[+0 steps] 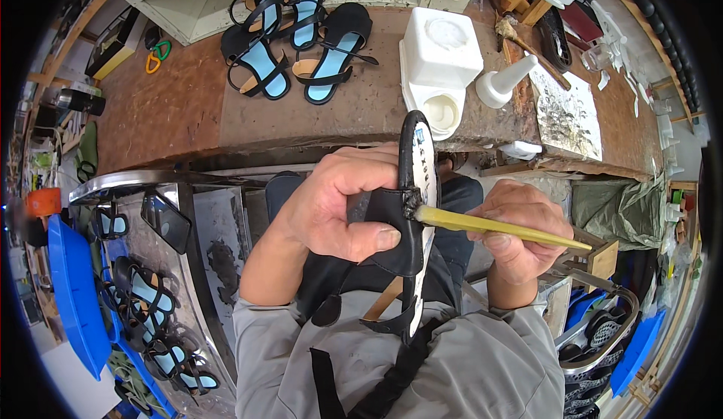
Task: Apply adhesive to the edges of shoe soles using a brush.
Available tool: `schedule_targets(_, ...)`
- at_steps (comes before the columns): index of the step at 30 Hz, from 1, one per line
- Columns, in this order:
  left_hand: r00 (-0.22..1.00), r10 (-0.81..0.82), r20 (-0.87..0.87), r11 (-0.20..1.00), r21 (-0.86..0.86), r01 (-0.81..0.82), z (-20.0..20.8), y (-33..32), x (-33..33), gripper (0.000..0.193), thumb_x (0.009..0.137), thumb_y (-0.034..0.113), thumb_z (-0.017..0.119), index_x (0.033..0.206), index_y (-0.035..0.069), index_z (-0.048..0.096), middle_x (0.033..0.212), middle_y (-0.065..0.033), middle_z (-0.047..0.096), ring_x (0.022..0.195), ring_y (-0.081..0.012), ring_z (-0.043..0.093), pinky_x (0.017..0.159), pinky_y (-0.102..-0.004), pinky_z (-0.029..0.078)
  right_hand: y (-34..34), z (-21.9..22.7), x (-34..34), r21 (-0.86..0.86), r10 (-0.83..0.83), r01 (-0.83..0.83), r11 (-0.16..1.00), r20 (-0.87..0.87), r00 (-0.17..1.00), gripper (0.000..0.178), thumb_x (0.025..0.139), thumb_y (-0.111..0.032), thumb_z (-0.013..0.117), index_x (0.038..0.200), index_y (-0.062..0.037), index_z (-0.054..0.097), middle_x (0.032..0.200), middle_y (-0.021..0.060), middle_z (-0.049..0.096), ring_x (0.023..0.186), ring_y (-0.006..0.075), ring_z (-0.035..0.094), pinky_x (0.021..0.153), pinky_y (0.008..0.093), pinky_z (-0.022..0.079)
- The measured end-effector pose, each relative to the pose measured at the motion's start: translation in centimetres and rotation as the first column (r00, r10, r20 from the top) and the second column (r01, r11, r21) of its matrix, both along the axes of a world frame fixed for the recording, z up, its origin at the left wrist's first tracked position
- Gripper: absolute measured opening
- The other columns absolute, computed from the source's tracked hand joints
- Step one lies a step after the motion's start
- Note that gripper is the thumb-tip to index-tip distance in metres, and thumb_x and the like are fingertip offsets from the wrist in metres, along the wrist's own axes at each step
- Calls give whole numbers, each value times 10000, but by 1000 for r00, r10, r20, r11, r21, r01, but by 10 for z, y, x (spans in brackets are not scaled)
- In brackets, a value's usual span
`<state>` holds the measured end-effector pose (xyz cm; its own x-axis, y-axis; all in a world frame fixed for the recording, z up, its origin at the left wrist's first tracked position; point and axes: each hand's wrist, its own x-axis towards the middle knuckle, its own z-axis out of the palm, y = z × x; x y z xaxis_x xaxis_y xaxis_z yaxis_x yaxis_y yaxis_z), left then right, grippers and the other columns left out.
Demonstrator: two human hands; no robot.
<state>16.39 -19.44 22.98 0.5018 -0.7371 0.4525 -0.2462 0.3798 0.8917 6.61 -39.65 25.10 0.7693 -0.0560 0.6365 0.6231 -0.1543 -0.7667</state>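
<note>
My left hand point(339, 208) grips a black sandal point(407, 249), thumb and fingers closed round its upper. The sandal stands on edge in front of my chest, its pale underside facing right and its straps hanging over my lap. In my right hand point(527, 227) is a yellow-handled brush point(456, 220), pinched between thumb and fingers. Its tip touches the sandal's edge, where the black upper folds over the sole in dark, ragged material. Just beyond the sandal, a white plastic container point(444, 53) with a round open cup at its front sits on the workbench point(166, 110).
Several black sandals with light-blue insoles point(331, 65) lie at the back of the bench. Right of the container are a white cone-shaped nozzle point(504, 86) and a stained paper sheet point(568, 110). A metal rack at left carries a phone point(167, 221), more sandals point(151, 306) and blue trays point(79, 291).
</note>
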Motion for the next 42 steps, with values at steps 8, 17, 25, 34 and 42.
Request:
schedule_targets(8,1000,2,5,999,-44,-2,2,0,-6,385,619,161,654,926,-67,607,865,-152,629,816,-270,606,754,-320,459,0,-2,-11,24,64,-66,998,69,996,150,689,-40,722,782,40,636,675,132,647,544,209,631,472,275,458)
schedule_targets(17,995,-19,-100,996,-86,10,3,7,-10,382,671,146,671,950,-102,588,919,-155,619,817,-205,589,746,-281,448,3,-9,-25,17,141,-145,989,143,980,163,686,-50,728,778,43,632,665,135,644,517,203,612,454,272,457)
schedule_targets(25,999,7,-35,996,-94,-10,15,5,-23,374,660,162,663,919,-101,603,897,-145,620,789,-173,590,701,-256,451,-3,5,-4,211,212,-196,958,-56,976,120,705,-49,698,765,38,640,667,123,639,515,221,595,473,300,464)
schedule_targets(34,980,100,-171,993,-49,-109,17,13,-29,491,638,305,700,902,-100,611,879,-168,646,765,-213,627,707,-283,468,-9,0,8,-30,537,-542,840,183,823,158,773,-104,667,838,30,615,743,133,602,469,158,558,421,258,402)
schedule_targets(42,962,-68,-264,993,-113,39,-5,18,-17,606,614,72,772,1129,-63,483,995,-55,595,891,-94,545,810,-235,435,4,-17,-15,257,193,-153,954,-138,971,83,783,-35,621,816,42,618,644,97,623,564,172,558,548,292,443)
